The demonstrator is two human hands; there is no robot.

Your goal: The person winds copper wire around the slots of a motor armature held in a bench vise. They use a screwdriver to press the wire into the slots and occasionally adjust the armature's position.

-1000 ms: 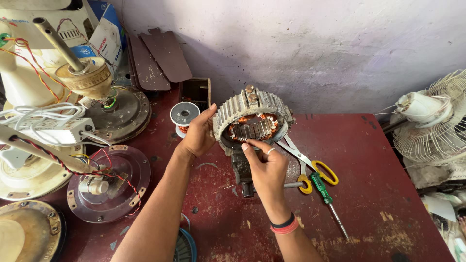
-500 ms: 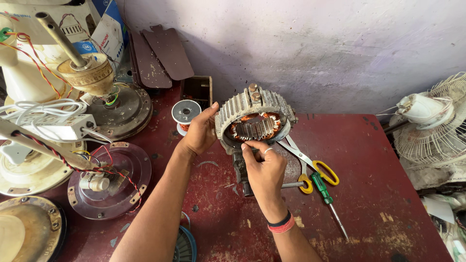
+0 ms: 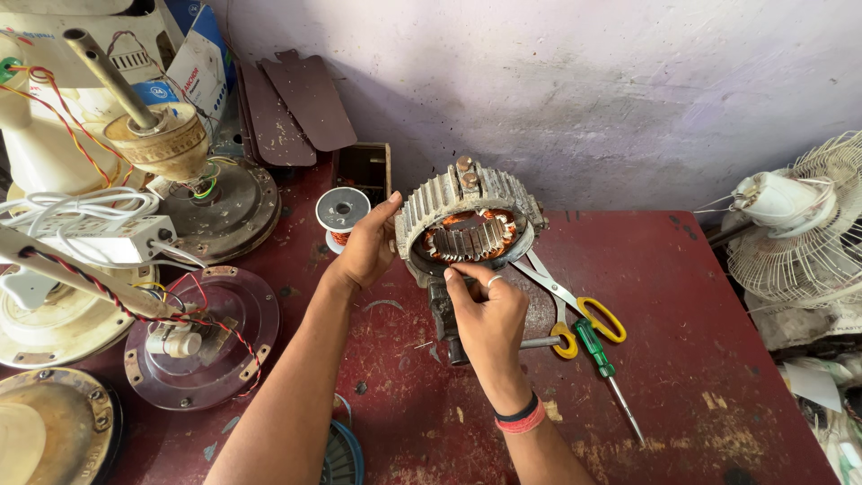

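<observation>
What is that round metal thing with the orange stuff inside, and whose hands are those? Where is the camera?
The camera sits on a person's head and looks down, so the two arms you see are that person's own. The left hand steadies a round ribbed metal ring, the inside of a fan motor, tilted up off a dark red table. The orange stuff inside is copper wire wound in loops. The right hand pinches at the lower rim of the ring. On the table beside it lie scissors with yellow handles and a green screwdriver. A small spool of wire stands behind the left hand. At the left are other fan parts, and at the right a white fan.
</observation>
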